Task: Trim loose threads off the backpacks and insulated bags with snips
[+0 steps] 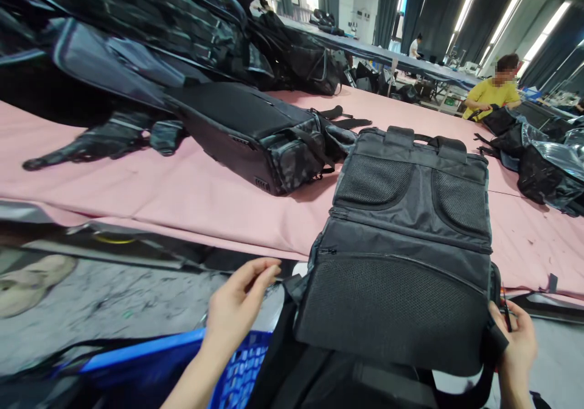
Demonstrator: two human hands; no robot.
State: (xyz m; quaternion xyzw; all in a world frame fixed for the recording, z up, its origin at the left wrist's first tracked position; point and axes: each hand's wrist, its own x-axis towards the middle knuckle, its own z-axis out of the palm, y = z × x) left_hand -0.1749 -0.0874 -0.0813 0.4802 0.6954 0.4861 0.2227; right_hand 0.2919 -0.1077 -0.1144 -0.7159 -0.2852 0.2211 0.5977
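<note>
A black backpack (396, 293) leans over the table's front edge, its padded mesh back facing up and its shoulder straps hanging toward me. My left hand (239, 299) is just off the bag's left side, thumb and forefinger pinched together; anything between them is too small to make out. At the bag's lower right side, my right hand (517, 339) is closed around a slim dark tool that looks like thread snips (506, 311). Its fingers are close to a black strap (495, 342) there.
Another black bag (255, 132) lies on the pink-covered table (191, 196), with more bags heaped behind it. A blue plastic basket (241, 366) stands below left. Across the table, a person in a yellow top (493, 95) handles black bags (547, 159). A beige shoe (36, 281) is on the floor.
</note>
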